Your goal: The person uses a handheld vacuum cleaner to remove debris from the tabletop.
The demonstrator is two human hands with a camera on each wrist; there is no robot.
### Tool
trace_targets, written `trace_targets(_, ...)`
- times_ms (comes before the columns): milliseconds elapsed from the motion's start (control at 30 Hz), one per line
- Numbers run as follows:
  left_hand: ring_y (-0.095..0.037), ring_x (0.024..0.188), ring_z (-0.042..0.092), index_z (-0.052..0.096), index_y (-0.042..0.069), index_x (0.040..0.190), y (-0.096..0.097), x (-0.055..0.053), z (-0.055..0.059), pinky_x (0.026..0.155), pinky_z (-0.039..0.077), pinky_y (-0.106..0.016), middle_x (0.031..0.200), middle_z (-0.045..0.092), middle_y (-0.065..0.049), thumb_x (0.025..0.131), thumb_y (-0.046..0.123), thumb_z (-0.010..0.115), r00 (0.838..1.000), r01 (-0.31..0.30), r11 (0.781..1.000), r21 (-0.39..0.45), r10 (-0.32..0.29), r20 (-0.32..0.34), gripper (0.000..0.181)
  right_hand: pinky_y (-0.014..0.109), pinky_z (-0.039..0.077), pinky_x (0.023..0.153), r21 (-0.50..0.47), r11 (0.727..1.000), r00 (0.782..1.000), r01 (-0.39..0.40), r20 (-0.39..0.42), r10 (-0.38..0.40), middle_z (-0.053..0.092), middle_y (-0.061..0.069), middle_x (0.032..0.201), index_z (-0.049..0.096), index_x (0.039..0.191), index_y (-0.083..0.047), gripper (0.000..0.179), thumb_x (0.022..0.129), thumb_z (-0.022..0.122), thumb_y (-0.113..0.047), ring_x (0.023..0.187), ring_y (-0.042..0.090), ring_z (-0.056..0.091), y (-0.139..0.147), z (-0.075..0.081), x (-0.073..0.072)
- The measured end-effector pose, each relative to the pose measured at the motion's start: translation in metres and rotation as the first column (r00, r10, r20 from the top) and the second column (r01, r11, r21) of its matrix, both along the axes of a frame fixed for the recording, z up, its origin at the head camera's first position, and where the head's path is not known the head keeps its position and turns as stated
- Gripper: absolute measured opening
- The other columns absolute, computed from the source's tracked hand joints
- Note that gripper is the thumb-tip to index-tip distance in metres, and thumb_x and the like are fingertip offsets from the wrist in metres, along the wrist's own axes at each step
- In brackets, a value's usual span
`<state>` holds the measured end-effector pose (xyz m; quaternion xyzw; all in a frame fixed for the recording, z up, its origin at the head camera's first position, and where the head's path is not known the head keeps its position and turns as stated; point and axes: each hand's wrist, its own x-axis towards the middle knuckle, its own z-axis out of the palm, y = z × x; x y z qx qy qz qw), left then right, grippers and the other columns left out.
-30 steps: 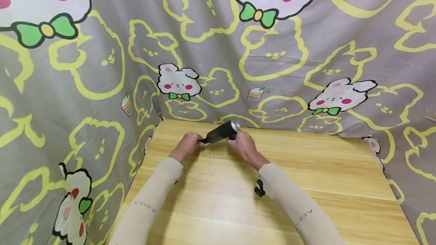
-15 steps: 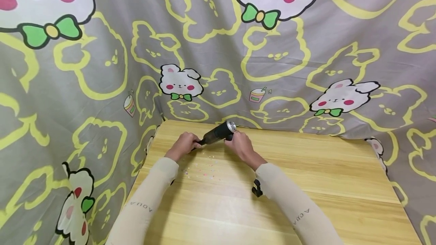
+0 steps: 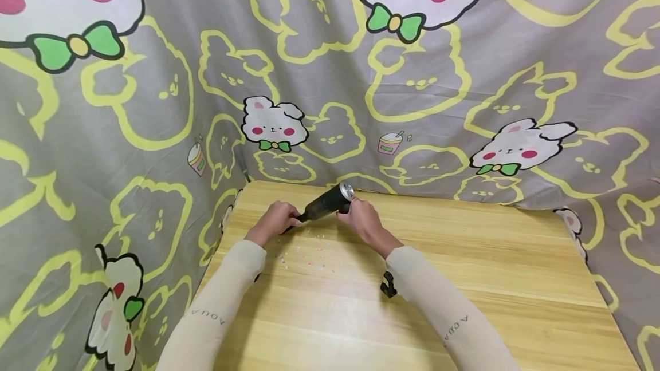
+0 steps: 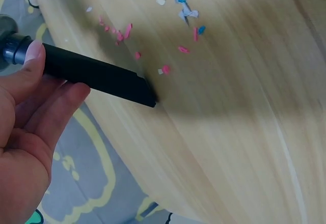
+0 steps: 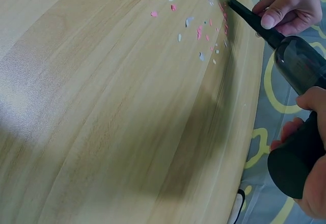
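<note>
A black handheld vacuum cleaner point(image 3: 322, 204) is held above the table's far left part, its silver round end up and its nozzle sloping down to the left. My right hand point(image 3: 365, 219) grips its handle point(image 5: 293, 158). With thumb and fingers, my left hand point(image 3: 275, 221) holds the slim black nozzle point(image 4: 102, 79). In the left wrist view the slanted nozzle tip is close to the wood; whether it touches is unclear. Several pink, white and blue paper scraps point(image 4: 165, 69) lie scattered beside the tip, seen also as small bits point(image 5: 199, 30) in the right wrist view.
The wooden table point(image 3: 464, 279) reaches from the person to a grey curtain point(image 3: 330, 73) printed with yellow outlines and white rabbits, which hangs behind and at both sides. A black wrist mount point(image 3: 389, 284) sits under the right sleeve.
Both hands have shifted left with the vacuum cleaner. Its nozzle now points further down and left, and more scraps show near the left forearm.
</note>
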<state>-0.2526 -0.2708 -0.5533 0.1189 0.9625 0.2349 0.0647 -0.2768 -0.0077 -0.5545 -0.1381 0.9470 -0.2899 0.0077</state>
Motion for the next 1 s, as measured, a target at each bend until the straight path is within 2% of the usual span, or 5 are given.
trace_targets(267,-0.023,0.086,0.076,0.082,0.004,0.097,-0.003,0.007,0.001,0.082,0.062,-0.040,0.095,0.081,-0.010,0.089,0.014,0.082,1.000,-0.018,1.000,0.017,0.018,0.007,0.013,0.031,0.045,0.050,0.035,0.998,0.999,-0.049,-0.021,0.050,0.067,0.013,0.074,0.066,0.094,0.001,0.032,0.090,0.075,-0.029,0.057,0.019,0.054,-0.002,0.005,0.001)
trace_targets(467,-0.019,0.081,0.075,0.082,0.005,0.097,-0.007,0.010,-0.003,0.078,0.062,-0.037,0.092,0.081,-0.009,0.090,0.015,0.081,1.000,-0.023,0.999,0.040,0.023,0.005,0.013,0.032,0.044,0.050,0.077,0.994,0.996,-0.073,-0.036,0.076,0.066,0.012,0.073,0.066,0.095,0.001,0.034,0.089,0.074,-0.032,0.056,0.019,0.054,-0.003,0.011,0.000)
trace_targets(700,-0.017,0.081,0.073,0.080,0.005,0.100,-0.010,0.013,-0.006,0.078,0.061,-0.036,0.093,0.080,-0.008,0.090,0.016,0.081,0.999,-0.046,0.996,0.070,0.046,0.005,0.015,0.037,0.050,0.053,0.135,0.985,0.991,-0.107,-0.066,0.117,0.067,0.013,0.077,0.066,0.098,0.003,0.038,0.089,0.074,-0.034,0.060,0.021,0.057,-0.004,0.022,-0.002)
trace_targets(1000,-0.009,0.075,0.066,0.079,0.009,0.099,-0.009,0.014,-0.010,0.073,0.057,-0.030,0.088,0.077,-0.003,0.090,0.020,0.081,1.000,-0.026,0.994,0.106,0.025,0.011,0.015,0.040,0.053,0.056,0.167,0.978,0.987,-0.126,-0.082,0.141,0.065,0.012,0.076,0.064,0.092,0.000,0.035,0.087,0.075,-0.033,0.062,0.022,0.056,0.000,0.029,-0.006)
